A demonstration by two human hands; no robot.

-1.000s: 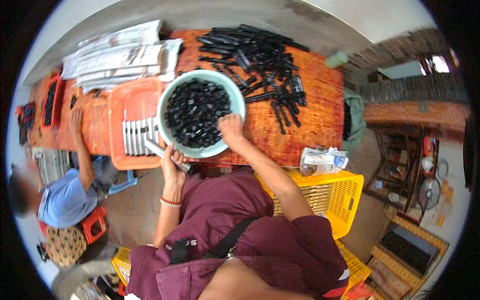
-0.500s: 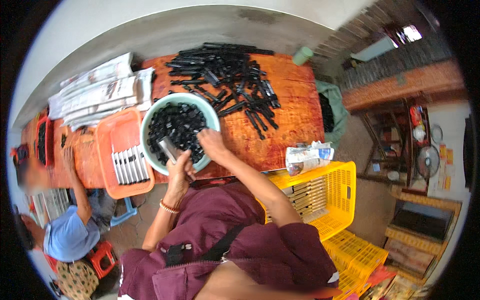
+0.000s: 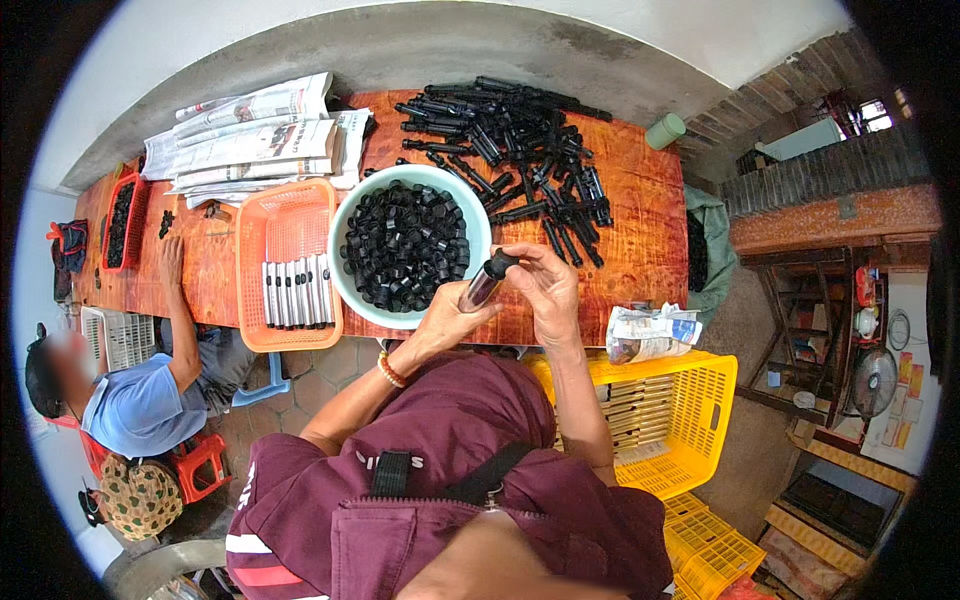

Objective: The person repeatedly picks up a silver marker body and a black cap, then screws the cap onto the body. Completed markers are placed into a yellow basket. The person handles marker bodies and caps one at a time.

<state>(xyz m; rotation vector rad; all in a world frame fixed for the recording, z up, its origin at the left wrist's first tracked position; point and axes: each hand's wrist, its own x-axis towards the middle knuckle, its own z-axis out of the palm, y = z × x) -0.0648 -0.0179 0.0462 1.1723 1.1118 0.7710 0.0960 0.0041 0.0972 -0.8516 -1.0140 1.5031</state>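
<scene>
A small, light, rigid tube (image 3: 481, 290) is pinched by the left hand (image 3: 440, 322); its black cap (image 3: 499, 264) (likely slippery) is gripped by the right hand (image 3: 545, 290).

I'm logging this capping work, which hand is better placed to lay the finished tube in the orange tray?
Probably the left hand: it grips the tube body and is nearer the orange tray; the right hand only pinches the cap.
</scene>
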